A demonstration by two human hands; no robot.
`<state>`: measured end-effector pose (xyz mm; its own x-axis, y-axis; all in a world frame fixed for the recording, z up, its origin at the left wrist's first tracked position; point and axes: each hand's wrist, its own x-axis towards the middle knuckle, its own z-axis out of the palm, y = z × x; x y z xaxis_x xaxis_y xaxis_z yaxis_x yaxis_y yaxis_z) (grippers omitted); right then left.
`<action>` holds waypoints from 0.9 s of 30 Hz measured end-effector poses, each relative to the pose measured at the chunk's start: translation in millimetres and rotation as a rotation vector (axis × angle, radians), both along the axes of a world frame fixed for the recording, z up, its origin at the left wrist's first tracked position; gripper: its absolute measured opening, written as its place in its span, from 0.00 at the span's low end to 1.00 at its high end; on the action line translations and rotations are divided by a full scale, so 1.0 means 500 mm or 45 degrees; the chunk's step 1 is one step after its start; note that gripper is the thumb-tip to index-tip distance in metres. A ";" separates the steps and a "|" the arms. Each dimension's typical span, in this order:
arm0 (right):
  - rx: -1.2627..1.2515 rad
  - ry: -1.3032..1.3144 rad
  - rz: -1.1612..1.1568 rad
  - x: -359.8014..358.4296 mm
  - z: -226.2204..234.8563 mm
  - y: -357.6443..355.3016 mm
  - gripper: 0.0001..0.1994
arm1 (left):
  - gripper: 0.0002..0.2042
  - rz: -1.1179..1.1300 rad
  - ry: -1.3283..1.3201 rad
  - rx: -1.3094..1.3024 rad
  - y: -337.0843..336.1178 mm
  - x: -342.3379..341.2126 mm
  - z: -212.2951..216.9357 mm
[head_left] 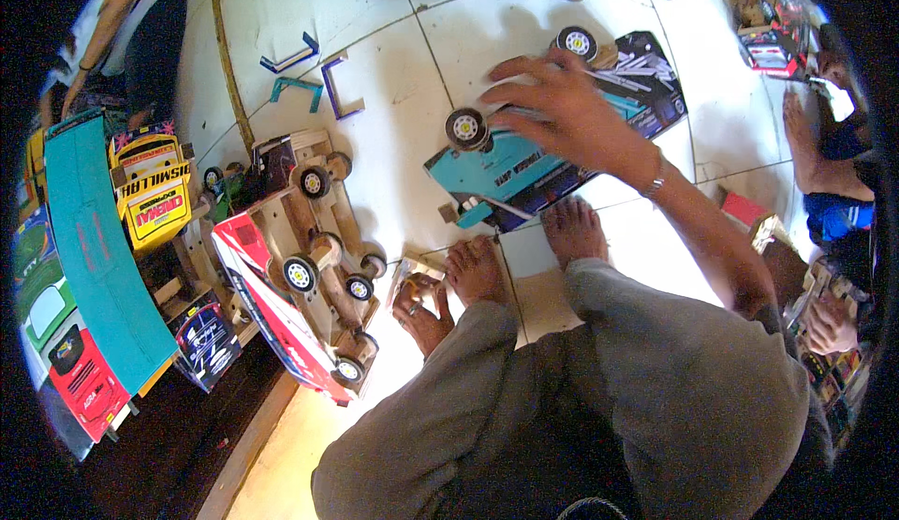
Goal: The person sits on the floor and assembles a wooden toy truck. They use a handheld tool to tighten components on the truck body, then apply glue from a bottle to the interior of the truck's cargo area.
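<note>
A teal and dark blue toy truck [524,169] lies on its side on the white tiled floor [393,136], its black wheels with white hubs [465,128] facing up. My right hand [562,112] rests on its upper side, fingers curved over the body and holding it. My left hand [421,309] is down by my bare feet [524,253], fingers curled on a small wooden piece [414,269] on the floor. My grey trousers fill the lower middle.
A red and white toy truck [300,286] lies wooden underside up at the left. Beside it are a yellow toy truck [150,187], a teal curved panel [94,248] and a green and red toy bus [56,342]. Coloured U-shaped pieces [314,80] lie farther off. Other people sit at the right [824,173] and upper left [122,33].
</note>
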<state>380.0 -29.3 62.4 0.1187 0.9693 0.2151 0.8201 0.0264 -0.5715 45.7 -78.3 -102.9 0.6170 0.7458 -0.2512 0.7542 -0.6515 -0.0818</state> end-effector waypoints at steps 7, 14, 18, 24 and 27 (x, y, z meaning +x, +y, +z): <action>-0.165 0.016 -0.857 0.180 0.053 -0.226 0.11 | 0.08 0.261 -0.988 -0.601 0.203 -0.013 0.232; -0.694 0.481 -1.031 0.233 -0.036 -0.311 0.36 | 0.09 0.585 -1.102 -1.333 0.266 0.074 0.244; -0.684 0.707 -0.936 0.215 -0.072 -0.291 0.42 | 0.12 0.661 -1.142 -1.223 0.255 0.084 0.244; -0.730 0.719 -0.981 0.231 -0.072 -0.295 0.41 | 0.12 0.828 -1.102 -1.299 0.244 0.083 0.247; -0.731 0.710 -0.990 0.236 -0.075 -0.298 0.41 | 0.14 0.817 -1.207 -1.340 0.238 0.092 0.243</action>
